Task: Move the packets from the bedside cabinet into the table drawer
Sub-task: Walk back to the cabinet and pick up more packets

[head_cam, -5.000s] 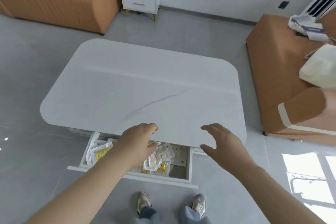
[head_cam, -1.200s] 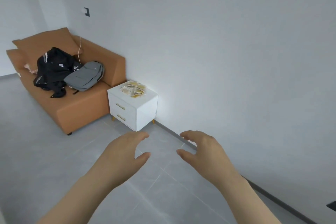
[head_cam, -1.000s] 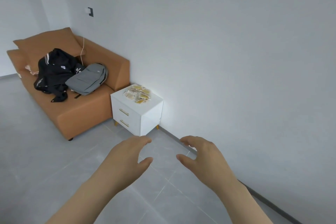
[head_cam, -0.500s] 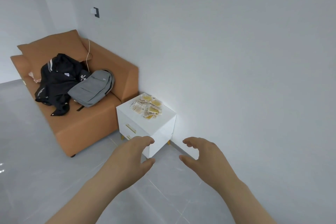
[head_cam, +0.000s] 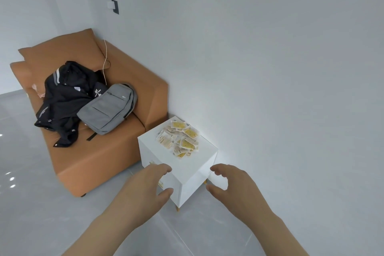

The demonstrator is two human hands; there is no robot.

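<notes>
A heap of packets (head_cam: pixel 180 139) lies toward the back edge of the bedside cabinet (head_cam: pixel 182 165), by the wall. The left hand (head_cam: pixel 148 188) and right hand (head_cam: pixel 232 185) hover at its front corner, empty and loosely spread. Seemingly none of this heap is lifted yet; the table drawer is out of view.

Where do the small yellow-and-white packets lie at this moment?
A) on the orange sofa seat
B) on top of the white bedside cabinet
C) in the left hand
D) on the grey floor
B: the small yellow-and-white packets lie in a loose heap on top of the white bedside cabinet.
</notes>
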